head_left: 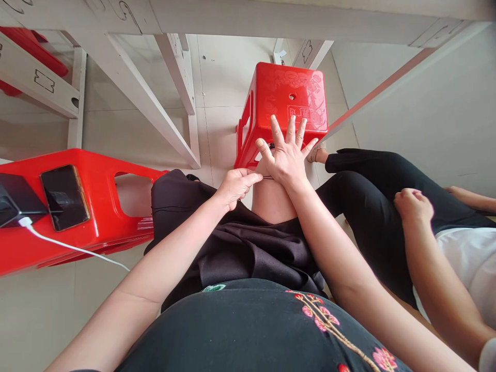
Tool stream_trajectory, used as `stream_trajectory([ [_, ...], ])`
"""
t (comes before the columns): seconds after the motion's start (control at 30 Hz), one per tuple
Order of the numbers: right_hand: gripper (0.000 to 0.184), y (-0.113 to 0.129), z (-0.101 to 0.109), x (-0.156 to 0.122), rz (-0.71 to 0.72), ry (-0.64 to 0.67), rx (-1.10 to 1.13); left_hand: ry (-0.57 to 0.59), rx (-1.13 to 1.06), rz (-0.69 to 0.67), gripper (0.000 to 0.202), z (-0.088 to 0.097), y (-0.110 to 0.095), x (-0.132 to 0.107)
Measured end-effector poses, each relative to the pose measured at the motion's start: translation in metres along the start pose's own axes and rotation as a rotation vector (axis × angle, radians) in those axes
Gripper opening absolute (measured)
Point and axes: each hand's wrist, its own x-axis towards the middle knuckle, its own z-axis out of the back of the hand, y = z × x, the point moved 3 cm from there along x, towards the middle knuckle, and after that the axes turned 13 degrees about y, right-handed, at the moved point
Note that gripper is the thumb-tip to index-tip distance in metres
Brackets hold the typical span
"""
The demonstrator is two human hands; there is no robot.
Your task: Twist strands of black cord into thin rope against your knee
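While the left hand (pixel 237 188) pinches a thin dark thread (pixel 267 177) at its fingertips, the right hand (pixel 285 161) spreads its fingers wide above a bare knee (pixel 273 200), seemingly holding the thread taut.

The thin dark strand (pixel 267 177) (too small to identify) disappears under the right hand (pixel 284 160)

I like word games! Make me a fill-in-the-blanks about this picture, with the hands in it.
The left hand pinches a thin dark ____.
The right hand has its fingers ____ wide apart.
The phone lies on a ____ stool.
The person nearby wears a ____ shirt.

Missing words: thread; spread; red; white.
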Motion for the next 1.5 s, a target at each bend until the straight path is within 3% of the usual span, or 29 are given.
stream_trajectory([
  [0.83,0.070,0.0002,0.0015,0.0030,-0.009,-0.043,0.014,0.011,0.047,-0.019,0.015,0.0044,-0.0024,0.0020],
  [1.27,0.070,0.0009,0.0021,0.0018,-0.033,0.026,-0.035,0.048,-0.017,0.012,0.015,0.0061,-0.0017,0.0016],
  [1.5,0.071,-0.0006,0.0012,0.0013,-0.002,-0.021,-0.004,0.037,-0.041,0.020,0.015,0.0067,-0.0013,0.0005],
])
